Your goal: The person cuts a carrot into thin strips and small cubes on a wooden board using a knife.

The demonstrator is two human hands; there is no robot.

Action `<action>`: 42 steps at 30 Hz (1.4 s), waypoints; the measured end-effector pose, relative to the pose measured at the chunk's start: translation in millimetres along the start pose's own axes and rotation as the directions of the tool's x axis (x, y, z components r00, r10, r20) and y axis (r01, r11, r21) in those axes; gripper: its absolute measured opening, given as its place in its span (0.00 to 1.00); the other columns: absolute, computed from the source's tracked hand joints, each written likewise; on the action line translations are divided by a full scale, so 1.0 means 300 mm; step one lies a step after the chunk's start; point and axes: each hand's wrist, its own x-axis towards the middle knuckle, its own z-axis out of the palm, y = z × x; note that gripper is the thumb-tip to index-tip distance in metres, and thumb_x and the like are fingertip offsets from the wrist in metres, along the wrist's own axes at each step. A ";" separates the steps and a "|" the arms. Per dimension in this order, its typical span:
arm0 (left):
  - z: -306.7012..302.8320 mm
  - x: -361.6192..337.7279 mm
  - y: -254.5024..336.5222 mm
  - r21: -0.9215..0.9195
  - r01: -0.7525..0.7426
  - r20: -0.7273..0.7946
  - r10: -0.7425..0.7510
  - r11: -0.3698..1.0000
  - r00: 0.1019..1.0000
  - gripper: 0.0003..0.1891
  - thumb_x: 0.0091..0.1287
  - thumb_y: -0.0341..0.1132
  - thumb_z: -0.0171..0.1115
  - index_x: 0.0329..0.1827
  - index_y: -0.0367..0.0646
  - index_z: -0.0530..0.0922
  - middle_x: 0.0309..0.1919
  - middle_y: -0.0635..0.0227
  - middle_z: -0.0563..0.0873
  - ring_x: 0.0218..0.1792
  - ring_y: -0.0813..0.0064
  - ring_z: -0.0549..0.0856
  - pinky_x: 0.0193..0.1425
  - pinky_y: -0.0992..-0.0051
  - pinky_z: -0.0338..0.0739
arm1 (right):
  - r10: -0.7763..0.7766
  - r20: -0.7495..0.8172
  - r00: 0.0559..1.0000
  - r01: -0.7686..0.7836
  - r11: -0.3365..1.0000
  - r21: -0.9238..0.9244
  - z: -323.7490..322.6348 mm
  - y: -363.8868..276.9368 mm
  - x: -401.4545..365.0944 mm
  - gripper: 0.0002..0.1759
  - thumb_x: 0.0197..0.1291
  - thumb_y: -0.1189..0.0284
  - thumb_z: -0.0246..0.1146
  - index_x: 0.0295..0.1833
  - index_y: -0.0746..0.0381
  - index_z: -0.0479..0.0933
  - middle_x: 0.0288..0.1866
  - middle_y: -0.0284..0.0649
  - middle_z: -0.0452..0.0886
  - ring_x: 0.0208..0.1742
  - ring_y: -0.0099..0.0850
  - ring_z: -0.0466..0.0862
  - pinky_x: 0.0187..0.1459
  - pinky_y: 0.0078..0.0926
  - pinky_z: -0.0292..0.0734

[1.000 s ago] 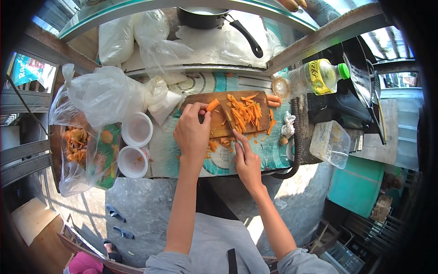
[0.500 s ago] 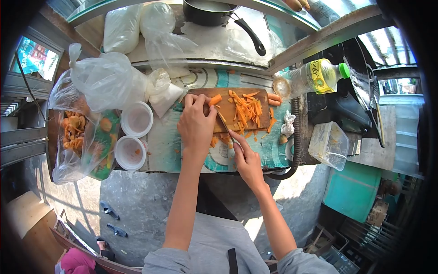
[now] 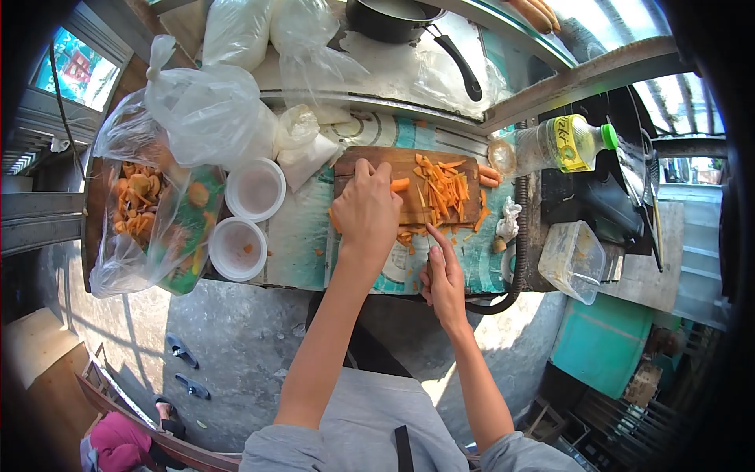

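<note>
My left hand (image 3: 368,206) rests on the left part of the wooden cutting board (image 3: 366,156), its fingers closed on a piece of carrot (image 3: 399,185) whose orange end sticks out to the right. My right hand (image 3: 446,282) is just in front of the board's near edge, wrapped round a knife (image 3: 429,269) with the index finger stretched along it. Most of the knife is hidden, and I cannot make out its blade clearly. Cut carrot strips (image 3: 444,189) lie heaped on the right half of the board, with more strips along its near edge.
Left stand two white tubs (image 3: 255,189) and a clear bag of carrot pieces (image 3: 135,203). Behind are tied plastic bags (image 3: 206,106) and a black pan (image 3: 397,20). A bottle (image 3: 562,143) lies right, near a clear container (image 3: 572,262). A person (image 3: 122,442) is at lower left.
The view has shifted, so the table sits a little further right. My right hand has drawn the knife back from the carrot toward the board's near edge. My left hand still holds the carrot.
</note>
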 end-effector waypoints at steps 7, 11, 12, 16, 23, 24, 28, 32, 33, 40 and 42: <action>-0.037 -0.114 -0.018 -0.012 0.032 0.092 -0.031 0.999 0.995 0.10 0.58 0.34 0.68 0.39 0.44 0.76 0.38 0.66 0.79 0.39 0.59 0.86 0.38 0.59 0.80 | -0.142 0.050 0.989 0.151 0.938 -0.313 0.009 -0.007 -0.014 0.24 0.74 0.67 0.49 0.73 0.48 0.67 0.19 0.34 0.66 0.20 0.23 0.65 0.28 0.26 0.66; -0.035 -0.143 -0.015 -0.122 0.032 -0.002 -0.033 0.992 0.999 0.10 0.58 0.34 0.68 0.40 0.45 0.77 0.38 0.69 0.79 0.44 0.63 0.84 0.41 0.61 0.79 | -0.129 0.057 0.990 0.141 0.931 -0.337 0.017 -0.024 -0.020 0.24 0.72 0.69 0.51 0.72 0.47 0.69 0.19 0.39 0.67 0.21 0.26 0.67 0.31 0.29 0.69; -0.021 -0.148 -0.020 -0.136 0.014 -0.041 -0.020 0.991 0.999 0.10 0.58 0.34 0.68 0.40 0.45 0.77 0.38 0.70 0.79 0.46 0.64 0.83 0.42 0.62 0.79 | -0.116 0.063 0.991 0.132 0.918 -0.375 0.019 -0.029 -0.025 0.24 0.72 0.69 0.51 0.72 0.47 0.70 0.18 0.40 0.67 0.20 0.27 0.68 0.31 0.29 0.70; 0.019 -0.144 -0.035 -0.104 -0.028 -0.112 0.017 0.994 0.994 0.10 0.58 0.35 0.70 0.37 0.45 0.77 0.39 0.72 0.77 0.43 0.68 0.81 0.36 0.66 0.82 | -0.159 0.059 0.985 0.167 0.839 -0.518 0.020 -0.055 -0.031 0.23 0.71 0.70 0.52 0.70 0.44 0.72 0.19 0.45 0.71 0.20 0.35 0.73 0.32 0.32 0.71; 0.026 -0.145 -0.032 -0.199 0.014 -0.114 -0.037 0.980 0.993 0.06 0.59 0.32 0.68 0.33 0.43 0.79 0.36 0.72 0.80 0.41 0.65 0.82 0.41 0.64 0.78 | -0.161 0.044 0.986 0.153 0.771 -0.618 0.022 -0.097 -0.018 0.22 0.71 0.69 0.54 0.68 0.43 0.74 0.22 0.48 0.77 0.24 0.45 0.81 0.31 0.38 0.73; 0.029 -0.146 -0.035 -0.207 0.006 -0.127 -0.033 0.978 0.991 0.06 0.59 0.33 0.68 0.33 0.43 0.79 0.36 0.72 0.80 0.41 0.65 0.82 0.40 0.64 0.78 | -0.162 0.049 0.986 0.154 0.740 -0.654 0.025 -0.101 -0.016 0.21 0.71 0.69 0.54 0.68 0.43 0.73 0.24 0.49 0.79 0.26 0.46 0.82 0.31 0.39 0.74; 0.026 -0.143 -0.034 -0.195 -0.023 -0.137 -0.004 0.980 0.991 0.07 0.59 0.33 0.69 0.32 0.43 0.79 0.35 0.73 0.80 0.40 0.66 0.82 0.40 0.64 0.78 | -0.221 0.054 0.974 0.196 0.694 -0.693 0.030 -0.090 0.010 0.22 0.70 0.69 0.55 0.68 0.43 0.72 0.28 0.49 0.83 0.29 0.49 0.84 0.32 0.42 0.75; 0.024 -0.144 -0.034 -0.176 -0.023 -0.135 -0.001 0.984 0.991 0.08 0.59 0.34 0.70 0.33 0.43 0.79 0.35 0.72 0.80 0.40 0.66 0.82 0.40 0.64 0.78 | -0.276 0.037 0.960 0.211 0.632 -0.746 0.041 -0.097 0.056 0.22 0.71 0.68 0.54 0.68 0.43 0.72 0.29 0.49 0.84 0.30 0.49 0.84 0.32 0.42 0.76; 0.025 -0.143 -0.033 -0.179 -0.023 -0.133 -0.001 0.984 0.991 0.08 0.59 0.35 0.70 0.33 0.43 0.79 0.35 0.72 0.80 0.40 0.66 0.82 0.40 0.64 0.78 | -0.310 0.032 0.950 0.225 0.612 -0.758 0.041 -0.095 0.079 0.22 0.71 0.68 0.54 0.68 0.42 0.72 0.28 0.49 0.83 0.29 0.49 0.84 0.32 0.41 0.75; 0.026 -0.146 -0.037 -0.198 -0.004 -0.128 -0.022 0.980 0.992 0.07 0.59 0.34 0.69 0.33 0.43 0.79 0.35 0.73 0.80 0.40 0.66 0.83 0.40 0.65 0.78 | -0.222 0.086 0.971 0.222 0.715 -0.663 0.000 -0.086 0.026 0.21 0.71 0.67 0.54 0.68 0.44 0.73 0.21 0.47 0.78 0.23 0.44 0.81 0.30 0.37 0.73; 0.031 -0.147 -0.040 -0.224 -0.003 -0.140 -0.029 0.975 0.990 0.07 0.58 0.33 0.69 0.33 0.43 0.79 0.36 0.73 0.81 0.41 0.66 0.83 0.41 0.65 0.78 | -0.214 0.082 0.973 0.216 0.734 -0.644 -0.007 -0.061 -0.007 0.21 0.71 0.67 0.54 0.68 0.44 0.73 0.21 0.46 0.78 0.23 0.43 0.81 0.30 0.37 0.73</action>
